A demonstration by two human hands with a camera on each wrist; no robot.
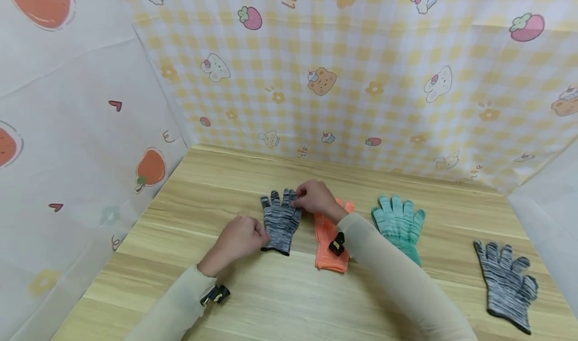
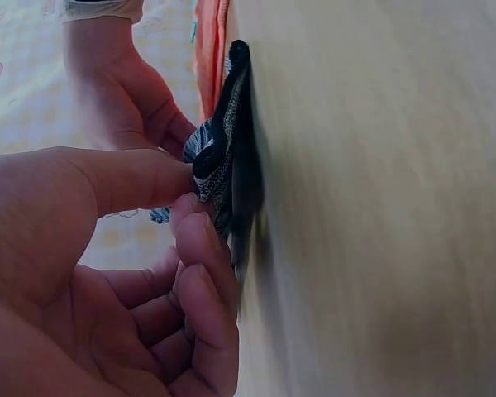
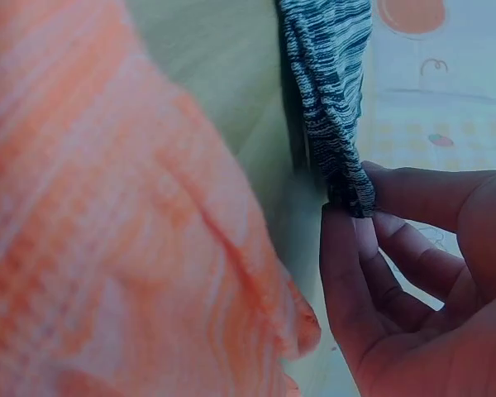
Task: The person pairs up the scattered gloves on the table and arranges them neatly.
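A grey-and-black striped knit glove [image 1: 280,223] lies on the wooden table, its fingers toward the back wall. My left hand [image 1: 244,235] pinches the black cuff edge at its lower left; in the left wrist view thumb and fingers close on that dark hem [image 2: 215,153]. At the glove's upper right, my right hand [image 1: 316,198] pinches a fingertip of it, and the right wrist view has this striped finger [image 3: 335,124] between thumb and fingers. An orange glove [image 1: 331,261] lies just to the right, partly hidden under my right wrist and forearm.
Right of the orange glove lies a teal glove [image 1: 397,223], partly covered by my right sleeve. Another grey striped glove [image 1: 506,283] is near the table's right edge. A yellow checked cloth wall [image 1: 289,115] stands behind the table [image 1: 207,180], and a white printed one [image 1: 90,145] at the left.
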